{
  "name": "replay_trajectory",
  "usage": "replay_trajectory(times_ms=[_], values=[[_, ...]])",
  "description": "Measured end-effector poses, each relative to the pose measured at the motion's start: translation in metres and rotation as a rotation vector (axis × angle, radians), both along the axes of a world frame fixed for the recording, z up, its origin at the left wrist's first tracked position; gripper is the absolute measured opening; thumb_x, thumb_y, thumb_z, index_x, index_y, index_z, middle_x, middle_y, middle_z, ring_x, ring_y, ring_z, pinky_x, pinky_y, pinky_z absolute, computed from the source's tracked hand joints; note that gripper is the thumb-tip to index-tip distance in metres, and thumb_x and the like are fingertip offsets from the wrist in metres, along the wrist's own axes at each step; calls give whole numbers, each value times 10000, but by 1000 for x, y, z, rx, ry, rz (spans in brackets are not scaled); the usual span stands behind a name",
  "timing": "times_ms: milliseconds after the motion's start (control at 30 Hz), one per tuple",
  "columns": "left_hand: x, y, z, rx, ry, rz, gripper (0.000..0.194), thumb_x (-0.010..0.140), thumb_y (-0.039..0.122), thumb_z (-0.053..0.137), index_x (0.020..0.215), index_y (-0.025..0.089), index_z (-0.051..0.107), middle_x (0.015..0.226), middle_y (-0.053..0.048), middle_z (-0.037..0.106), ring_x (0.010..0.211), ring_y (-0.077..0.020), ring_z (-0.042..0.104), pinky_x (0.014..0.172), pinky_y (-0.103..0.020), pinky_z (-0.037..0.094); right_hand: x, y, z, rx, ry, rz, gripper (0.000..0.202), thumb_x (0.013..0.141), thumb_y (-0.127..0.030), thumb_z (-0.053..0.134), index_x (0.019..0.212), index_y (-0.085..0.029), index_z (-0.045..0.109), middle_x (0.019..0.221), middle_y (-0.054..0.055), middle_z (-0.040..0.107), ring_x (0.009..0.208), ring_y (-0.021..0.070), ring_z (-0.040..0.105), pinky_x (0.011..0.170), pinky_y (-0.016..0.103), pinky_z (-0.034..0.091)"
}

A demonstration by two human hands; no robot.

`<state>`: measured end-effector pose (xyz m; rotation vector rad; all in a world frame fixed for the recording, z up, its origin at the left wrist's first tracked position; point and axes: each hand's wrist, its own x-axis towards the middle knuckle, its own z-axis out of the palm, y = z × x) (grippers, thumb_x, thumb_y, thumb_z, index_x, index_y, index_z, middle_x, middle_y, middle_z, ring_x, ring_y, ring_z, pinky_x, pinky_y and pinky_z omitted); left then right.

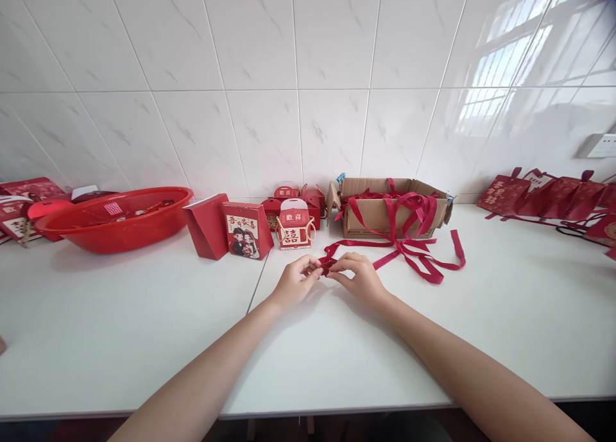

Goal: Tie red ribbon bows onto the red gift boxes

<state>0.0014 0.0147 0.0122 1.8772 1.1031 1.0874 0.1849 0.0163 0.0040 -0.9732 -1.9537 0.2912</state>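
My left hand (299,280) and my right hand (357,276) meet over the white table, each pinching a small bunch of dark red ribbon (329,260) between thumb and fingers. The exact shape of that bunch is partly hidden by my fingertips. Just beyond and to the right, loose red ribbons (409,253) trail across the table in loops. They hang over the front of an open cardboard box (359,226) with more ribbon inside. Behind my left hand stands a small red and white gift box (295,237) with a cord handle.
Left of the gift box are two red paper boxes (206,227), one with a printed couple (244,237). A red plastic basket (120,233) sits further left. Red gift bags (510,198) lie at far right. A tiled wall (332,127) rises behind the white table (144,326).
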Motion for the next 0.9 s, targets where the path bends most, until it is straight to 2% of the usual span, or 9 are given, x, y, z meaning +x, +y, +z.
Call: replay_trajectory(times_ms=[200,600,900], values=[[0,0,0,0,-4,5,138,796,309,568,807,171,572,824,-40,651,788,-177,630,709,-295,474,0,0,-1,-15,23,9,37,785,-200,695,762,-223,712,775,25,680,726,172,600,697,323,436],[1,1,-5,-159,-161,-69,181,773,312,627,842,155,568,849,-81,679,795,-187,651,760,-329,494,3,3,-4,76,-17,61,37,799,-201,680,804,-216,714,784,37,675,707,165,596,699,328,442],[-2,4,-4,-159,-191,-23,223,720,341,677,800,161,573,770,-50,669,751,-178,648,735,-318,496,2,3,-4,90,-32,67,52,795,-174,679,790,-216,710,796,39,684,728,167,618,684,305,435]])
